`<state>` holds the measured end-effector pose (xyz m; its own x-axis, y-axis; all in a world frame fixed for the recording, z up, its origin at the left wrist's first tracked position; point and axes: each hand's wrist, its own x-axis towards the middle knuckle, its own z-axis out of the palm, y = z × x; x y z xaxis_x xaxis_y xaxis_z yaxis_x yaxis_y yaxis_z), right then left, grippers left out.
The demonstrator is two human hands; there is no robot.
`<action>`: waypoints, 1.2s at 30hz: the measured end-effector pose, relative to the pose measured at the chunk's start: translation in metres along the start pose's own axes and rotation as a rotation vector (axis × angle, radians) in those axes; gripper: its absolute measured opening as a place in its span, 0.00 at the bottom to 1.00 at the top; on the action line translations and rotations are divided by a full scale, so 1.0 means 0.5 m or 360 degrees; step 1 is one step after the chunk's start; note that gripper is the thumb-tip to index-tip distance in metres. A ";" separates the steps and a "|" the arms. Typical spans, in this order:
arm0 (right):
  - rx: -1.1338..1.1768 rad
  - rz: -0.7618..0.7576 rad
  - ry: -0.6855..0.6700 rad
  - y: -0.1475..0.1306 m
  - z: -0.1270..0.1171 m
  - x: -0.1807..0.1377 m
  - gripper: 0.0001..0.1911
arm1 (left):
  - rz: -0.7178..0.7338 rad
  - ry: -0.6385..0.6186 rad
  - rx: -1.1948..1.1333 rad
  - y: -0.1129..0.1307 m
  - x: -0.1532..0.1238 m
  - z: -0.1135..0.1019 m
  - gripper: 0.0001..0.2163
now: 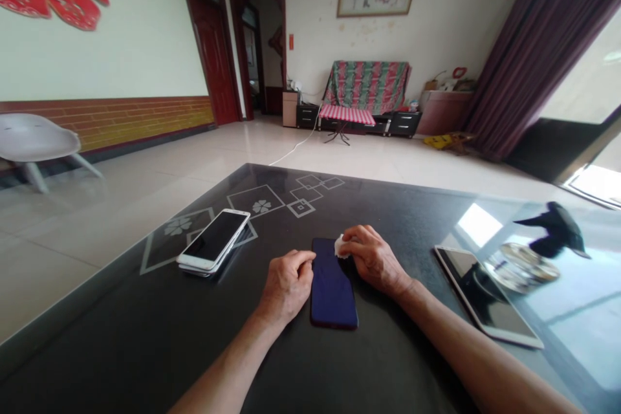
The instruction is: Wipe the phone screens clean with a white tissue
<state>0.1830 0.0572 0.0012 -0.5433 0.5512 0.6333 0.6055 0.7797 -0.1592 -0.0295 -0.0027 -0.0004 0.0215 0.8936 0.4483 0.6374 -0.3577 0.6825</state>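
A smartphone (332, 291) with a dark blue face lies flat on the black table in front of me. My left hand (288, 281) is closed against its left edge, with thumb and forefinger at the side. My right hand (373, 255) pinches a small white wad of tissue (341, 247) at the phone's upper right corner. Part of that corner is hidden behind the tissue and fingers. To the left of my hands, a white smartphone (218, 238) rests on top of a stack of pale devices.
A white tablet (485, 294) lies at the right, beside a clear spray bottle with a black trigger head (557, 229). The black table (194, 343) has a patterned glossy top. Beyond its left edge stands a white chair (36, 139).
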 end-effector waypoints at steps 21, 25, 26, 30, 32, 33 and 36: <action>-0.0090 0.0003 0.0140 0.005 -0.004 -0.004 0.18 | -0.0007 0.0026 0.0065 -0.001 0.008 0.004 0.12; -0.0037 -0.0066 0.0038 -0.003 0.002 0.000 0.20 | 0.0005 0.0036 0.0087 0.000 0.006 0.003 0.12; -0.0031 -0.0063 0.0033 -0.004 0.002 0.001 0.19 | 0.0005 0.0032 0.0094 0.000 0.006 0.002 0.12; -0.0026 -0.0022 0.0054 -0.003 -0.006 -0.001 0.16 | 0.0009 0.0023 0.0110 -0.001 0.005 0.001 0.12; -0.0031 0.0009 0.0088 0.000 -0.010 -0.003 0.16 | 0.0018 0.0034 0.0121 -0.003 0.005 0.002 0.11; -0.0030 0.0019 0.0105 0.001 -0.010 -0.004 0.16 | 0.0024 0.0038 0.0126 -0.004 0.005 0.002 0.11; -0.0007 -0.0001 0.0102 -0.001 -0.007 -0.001 0.18 | 0.0027 0.0027 0.0131 -0.006 0.006 0.003 0.11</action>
<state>0.1850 0.0554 0.0034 -0.5055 0.5305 0.6805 0.6079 0.7787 -0.1555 -0.0304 0.0014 -0.0020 0.0203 0.8827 0.4695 0.6981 -0.3487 0.6254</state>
